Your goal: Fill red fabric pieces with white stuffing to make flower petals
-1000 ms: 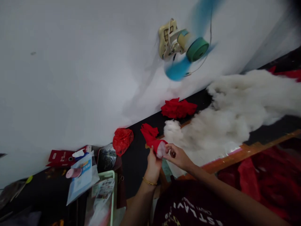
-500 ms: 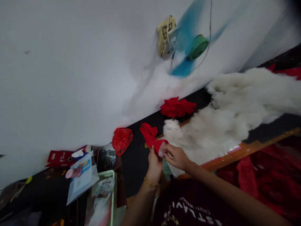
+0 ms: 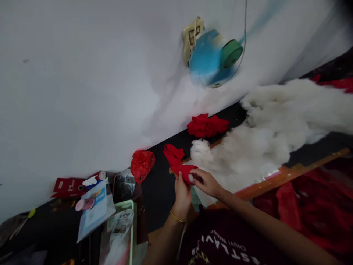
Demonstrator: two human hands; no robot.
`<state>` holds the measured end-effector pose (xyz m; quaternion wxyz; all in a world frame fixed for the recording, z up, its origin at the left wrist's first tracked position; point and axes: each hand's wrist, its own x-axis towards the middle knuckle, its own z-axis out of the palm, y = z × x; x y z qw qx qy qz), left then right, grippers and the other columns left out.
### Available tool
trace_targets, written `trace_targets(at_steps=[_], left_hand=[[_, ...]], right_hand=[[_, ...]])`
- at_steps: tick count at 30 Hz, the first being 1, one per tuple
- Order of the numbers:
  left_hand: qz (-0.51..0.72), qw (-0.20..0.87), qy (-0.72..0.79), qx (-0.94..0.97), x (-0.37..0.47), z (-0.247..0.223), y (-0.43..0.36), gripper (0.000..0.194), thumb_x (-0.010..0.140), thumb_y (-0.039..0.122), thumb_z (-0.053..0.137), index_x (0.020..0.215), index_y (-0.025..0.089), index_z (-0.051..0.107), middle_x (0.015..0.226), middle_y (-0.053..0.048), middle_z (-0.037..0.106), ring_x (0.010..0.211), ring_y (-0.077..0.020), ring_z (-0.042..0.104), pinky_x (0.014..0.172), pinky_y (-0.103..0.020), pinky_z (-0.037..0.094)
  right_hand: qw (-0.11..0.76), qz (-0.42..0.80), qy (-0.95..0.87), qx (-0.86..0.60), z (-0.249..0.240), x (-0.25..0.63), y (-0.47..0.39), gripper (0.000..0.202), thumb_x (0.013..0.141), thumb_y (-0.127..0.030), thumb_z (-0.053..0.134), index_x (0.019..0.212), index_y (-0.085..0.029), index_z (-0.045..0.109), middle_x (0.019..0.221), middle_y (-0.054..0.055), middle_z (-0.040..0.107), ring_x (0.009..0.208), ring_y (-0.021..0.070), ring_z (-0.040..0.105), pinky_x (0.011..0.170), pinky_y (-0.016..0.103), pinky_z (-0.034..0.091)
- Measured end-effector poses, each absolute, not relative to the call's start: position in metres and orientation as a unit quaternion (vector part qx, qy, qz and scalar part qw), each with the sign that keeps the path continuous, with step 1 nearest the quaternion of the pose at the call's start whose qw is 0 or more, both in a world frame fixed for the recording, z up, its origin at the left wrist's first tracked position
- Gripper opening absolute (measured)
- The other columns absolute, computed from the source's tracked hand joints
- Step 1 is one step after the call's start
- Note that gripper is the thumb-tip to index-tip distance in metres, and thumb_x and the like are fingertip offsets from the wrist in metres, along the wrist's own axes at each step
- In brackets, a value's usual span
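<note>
Red cloth [image 3: 173, 157] is held over the dark desk [image 3: 157, 198], just beside the near left end of a spread of white fluffy filling [image 3: 264, 136]. From below, its near end is grasped by the left hand [image 3: 182, 193], with the thumb laid along the cloth; around the wrist a gold-coloured bracelet [image 3: 178, 217] is worn. By the curled fingers of the right hand [image 3: 207, 183] the edge of the same end is pinched, and a small white tuft [image 3: 191, 178] is seen at the fingertips; whether the tuft itself is gripped cannot be told. The far end of the cloth is pointed toward the wall [image 3: 82, 92]. Behind, a crumpled red heap [image 3: 208, 126] is set against the wall, and to the left a red plastic bag [image 3: 142, 165] is placed. Above, a blue-bladed fan [image 3: 231, 54] is mounted, its blades blurred.
</note>
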<state>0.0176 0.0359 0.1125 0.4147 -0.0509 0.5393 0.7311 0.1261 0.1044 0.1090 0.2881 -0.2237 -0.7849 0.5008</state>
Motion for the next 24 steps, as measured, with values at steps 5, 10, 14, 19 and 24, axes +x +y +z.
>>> trace_targets(at_steps=[5, 10, 14, 19, 24], left_hand=[[0.736, 0.411, 0.537, -0.032, 0.022, 0.123, 0.036, 0.035, 0.079, 0.038, 0.068, 0.108, 0.021, 0.060, 0.102, -0.007, 0.070, 0.085, -0.0184, 0.067, 0.079, -0.030, 0.051], [0.757, 0.383, 0.529, 0.006, 0.030, 0.128, 0.035, 0.036, 0.080, 0.035, 0.069, 0.113, 0.024, 0.059, 0.118, -0.009, 0.066, 0.103, -0.0203, 0.066, 0.092, -0.032, 0.050], [0.757, 0.359, 0.542, 0.067, 0.032, 0.125, 0.033, 0.037, 0.076, 0.031, 0.075, 0.108, 0.022, 0.060, 0.110, -0.007, 0.069, 0.106, -0.0194, 0.065, 0.098, -0.032, 0.046], [0.753, 0.373, 0.540, 0.048, 0.025, 0.126, 0.033, 0.039, 0.069, 0.025, 0.080, 0.104, 0.020, 0.062, 0.105, -0.006, 0.071, 0.097, -0.0187, 0.067, 0.095, -0.033, 0.048], [0.748, 0.392, 0.535, 0.022, 0.022, 0.130, 0.031, 0.044, 0.068, 0.026, 0.081, 0.107, 0.019, 0.062, 0.109, -0.008, 0.071, 0.095, -0.0202, 0.068, 0.092, -0.034, 0.050]], right_hand=[[0.299, 0.469, -0.807, -0.198, 0.108, 0.122, 0.105, 0.015, 0.089, -0.023, 0.054, 0.092, -0.020, 0.069, 0.091, 0.006, 0.064, 0.081, 0.0170, 0.060, 0.072, 0.028, 0.051], [0.293, 0.486, -0.762, -0.311, 0.112, 0.109, 0.107, 0.015, 0.081, -0.021, 0.057, 0.087, -0.020, 0.070, 0.090, 0.007, 0.070, 0.082, 0.0208, 0.064, 0.077, 0.033, 0.053], [0.243, 0.575, -0.698, -0.350, 0.114, 0.104, 0.109, 0.017, 0.077, -0.027, 0.060, 0.085, -0.020, 0.073, 0.084, 0.006, 0.074, 0.082, 0.0239, 0.067, 0.078, 0.035, 0.054], [0.247, 0.659, -0.619, -0.348, 0.112, 0.112, 0.110, 0.023, 0.078, -0.034, 0.057, 0.086, -0.018, 0.071, 0.065, 0.000, 0.067, 0.064, 0.0185, 0.062, 0.066, 0.030, 0.052], [0.247, 0.671, -0.604, -0.353, 0.115, 0.127, 0.108, 0.029, 0.084, -0.036, 0.051, 0.101, -0.018, 0.067, 0.061, -0.003, 0.059, 0.047, 0.0120, 0.047, 0.047, 0.024, 0.041]])
